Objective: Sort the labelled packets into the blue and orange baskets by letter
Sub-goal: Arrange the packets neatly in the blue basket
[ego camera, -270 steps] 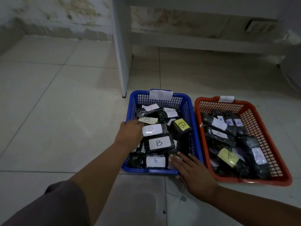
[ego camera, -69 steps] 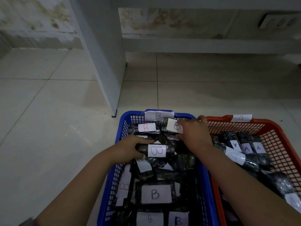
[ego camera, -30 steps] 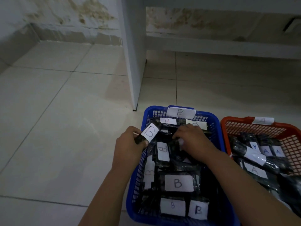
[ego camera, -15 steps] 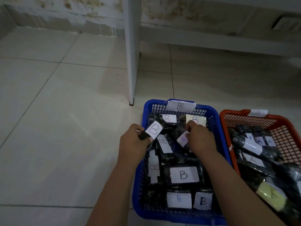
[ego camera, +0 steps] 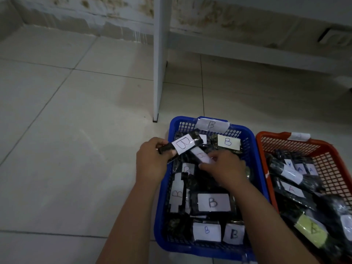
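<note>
Two bare hands work over a blue basket (ego camera: 162, 216) at lower centre of the frame, the left hand (ego camera: 152, 162) curled round a dark packet (ego camera: 180, 145) with a white "B" label, lifted above the basket's upper-left corner. Just right of it, the right hand (ego camera: 224, 167) pinches a second labelled packet (ego camera: 202, 156) over more "B" packets in the basket, while an orange basket (ego camera: 329, 149) of "A" packets sits alongside on the tiled floor (ego camera: 66, 149) at lower right.
</note>
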Demonstrator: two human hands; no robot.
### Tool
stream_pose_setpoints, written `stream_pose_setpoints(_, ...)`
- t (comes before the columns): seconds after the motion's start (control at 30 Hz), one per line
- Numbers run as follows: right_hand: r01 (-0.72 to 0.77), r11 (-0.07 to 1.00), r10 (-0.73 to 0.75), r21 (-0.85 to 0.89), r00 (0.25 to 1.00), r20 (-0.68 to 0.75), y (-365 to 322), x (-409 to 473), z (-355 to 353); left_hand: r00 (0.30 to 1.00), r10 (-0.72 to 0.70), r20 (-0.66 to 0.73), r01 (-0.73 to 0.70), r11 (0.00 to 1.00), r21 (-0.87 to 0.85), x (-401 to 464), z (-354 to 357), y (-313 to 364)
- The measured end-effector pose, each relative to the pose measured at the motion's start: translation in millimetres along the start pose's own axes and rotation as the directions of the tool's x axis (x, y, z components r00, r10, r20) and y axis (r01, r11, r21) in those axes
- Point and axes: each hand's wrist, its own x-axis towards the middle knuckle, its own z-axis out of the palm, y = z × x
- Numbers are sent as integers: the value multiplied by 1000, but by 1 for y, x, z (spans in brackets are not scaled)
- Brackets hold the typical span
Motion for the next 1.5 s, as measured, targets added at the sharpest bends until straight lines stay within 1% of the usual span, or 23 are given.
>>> stream_pose_setpoints(0.07,-35,967,43,252,999,-26,14,-3,-23,1000,11,6,-11,1000,26,0,3,2)
stream_pose_setpoints(0.1,-41,951,57,307,997,-45,23,-4,-33,999,29,17,-30,999,46,-1,4,4)
stream_pose_setpoints(0.17,-44,961,76,273,991,-108,41,-2,-46,996,80,43,-85,989,123,-3,8,7)
stream_pose_setpoints(0.23,-40,965,83,258,984,-159,55,0,-52,988,139,68,-151,957,249,-5,12,10)
stream_pose_setpoints(0.33,4,929,68,369,981,-182,66,1,-54,981,177,84,-196,888,417,-11,21,11)
stream_pose_setpoints(0.43,48,908,42,417,978,-203,67,2,-47,978,193,80,-207,847,489,-20,33,11)
stream_pose_setpoints(0.53,47,931,22,362,983,-183,65,8,-33,975,197,100,-220,831,511,-23,41,8)
stream_pose_setpoints(0.67,118,985,-93,122,977,-189,56,16,-24,978,184,98,-209,867,452,-18,37,7)
stream_pose_setpoints(0.73,166,984,-152,62,970,-190,47,22,-25,974,173,144,-219,872,438,-14,36,6)
stream_pose_setpoints(0.8,222,975,-222,-22,961,-164,37,29,-26,962,185,202,-259,851,456,-14,37,3)
stream_pose_setpoints(0.87,273,951,-291,-144,949,-119,31,36,-26,955,210,211,-289,826,484,-17,38,-1)
stream_pose_setpoints(0.93,296,935,-320,-195,941,-105,26,43,-24,943,251,218,-329,794,512,-20,43,-4)
stream_pose_setpoints(1.0,303,938,-323,-169,941,-105,24,48,-23,927,281,250,-373,762,529,-21,48,-5)
stream_pose_setpoints(1.07,312,941,-326,-133,940,-97,24,52,-19,921,277,274,-386,747,542,-22,50,-7)
stream_pose_setpoints(1.2,308,951,-306,16,949,-76,24,56,-10,913,279,296,-400,752,524,-21,50,-13)
stream_pose_setpoints(1.3,332,936,-325,117,943,-75,18,58,-9,908,317,273,-415,763,495,-21,49,-10)
stream_pose_setpoints(1.37,327,924,-321,200,945,-63,12,58,-6,901,380,210,-433,746,507,-17,44,-6)
stream_pose_setpoints(1.4,330,923,-326,197,944,-50,11,57,-3,893,410,184,-443,737,511,-14,41,-5)
stream_pose_setpoints(1.43,338,929,-337,150,941,-32,10,57,1,884,435,172,-457,724,516,-11,38,-7)
stream_pose_setpoints(1.5,354,934,-355,58,935,13,12,58,10,853,483,196,-504,668,548,-5,34,-14)
